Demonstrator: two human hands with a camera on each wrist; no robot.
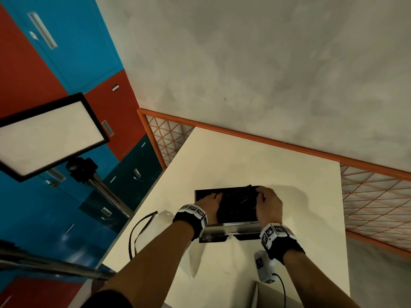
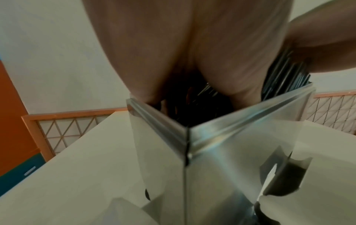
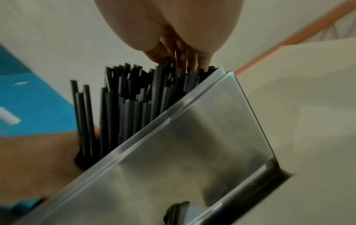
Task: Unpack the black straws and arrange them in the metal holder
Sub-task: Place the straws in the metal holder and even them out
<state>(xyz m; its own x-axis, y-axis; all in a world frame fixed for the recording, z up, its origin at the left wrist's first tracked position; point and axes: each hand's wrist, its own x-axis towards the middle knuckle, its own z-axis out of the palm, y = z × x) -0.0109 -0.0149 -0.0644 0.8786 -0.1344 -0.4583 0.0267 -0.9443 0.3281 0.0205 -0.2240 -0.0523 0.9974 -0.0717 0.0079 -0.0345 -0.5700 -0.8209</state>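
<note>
A rectangular metal holder [image 1: 231, 234] stands on the cream table [image 1: 244, 156], packed with black straws [image 1: 238, 203]. My left hand [image 1: 209, 203] lies flat on the left part of the straws, fingers stretched across them. My right hand [image 1: 266, 203] arches over the right end, its fingertips touching the straw ends. The left wrist view has the palm [image 2: 192, 45] reaching into the holder [image 2: 221, 152] beside the straws [image 2: 285, 73]. Seen from the right wrist, the fingers [image 3: 192, 60] press on the uneven ends of the straws [image 3: 125, 99] above the holder wall [image 3: 192, 144].
A white tagged device [image 1: 263, 267] with a cable lies near the table's front edge. A black cable loop [image 1: 138, 227] hangs over the left edge. A light panel [image 1: 51, 136] on a stand is at left. An orange-framed mesh fence [image 1: 373, 196] runs behind and right.
</note>
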